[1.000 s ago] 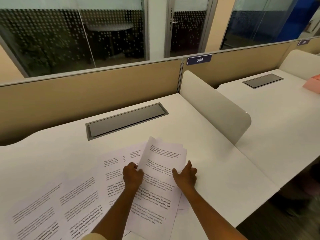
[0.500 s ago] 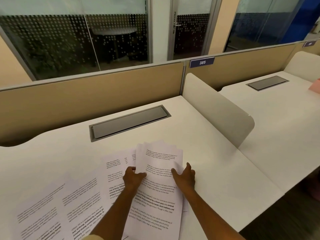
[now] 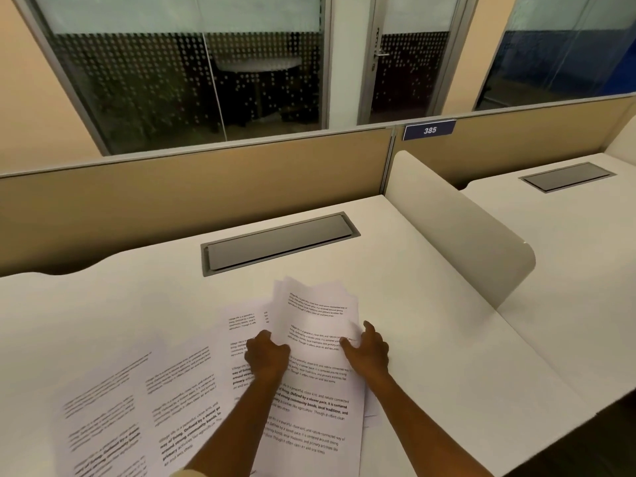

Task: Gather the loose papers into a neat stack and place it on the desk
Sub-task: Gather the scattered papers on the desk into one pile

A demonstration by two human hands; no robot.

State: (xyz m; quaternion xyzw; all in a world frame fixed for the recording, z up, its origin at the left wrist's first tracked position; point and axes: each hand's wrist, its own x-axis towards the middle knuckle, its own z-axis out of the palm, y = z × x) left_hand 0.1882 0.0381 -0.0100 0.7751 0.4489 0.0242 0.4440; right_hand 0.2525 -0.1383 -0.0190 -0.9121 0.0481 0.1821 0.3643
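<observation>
On the white counter a rough pile of printed papers lies near the front edge, its sheets fanned unevenly at the far end so that several corners stick out past one another. The left hand sits at the pile's left edge with its fingers curled in a clenched grip on that edge, knuckles up. The right hand is at the pile's right edge, palm down and fingers spread, pressing against the sheets rather than closed around them; its grip is released. Both forearms reach in from the bottom of the view, the left one crossing over the lower part of the pile. To the left of the pile more loose sheets lie flat and overlapping, spread out toward the near left corner of the counter and not yet gathered in. One sheet just beside the left hand is partly tucked under the pile. Beyond the papers, set into the counter, is a long grey cable hatch, well apart from the pile. A rounded white divider stands upright along the counter's right side, and a tan partition runs along the back, carrying a blue label reading 385.
</observation>
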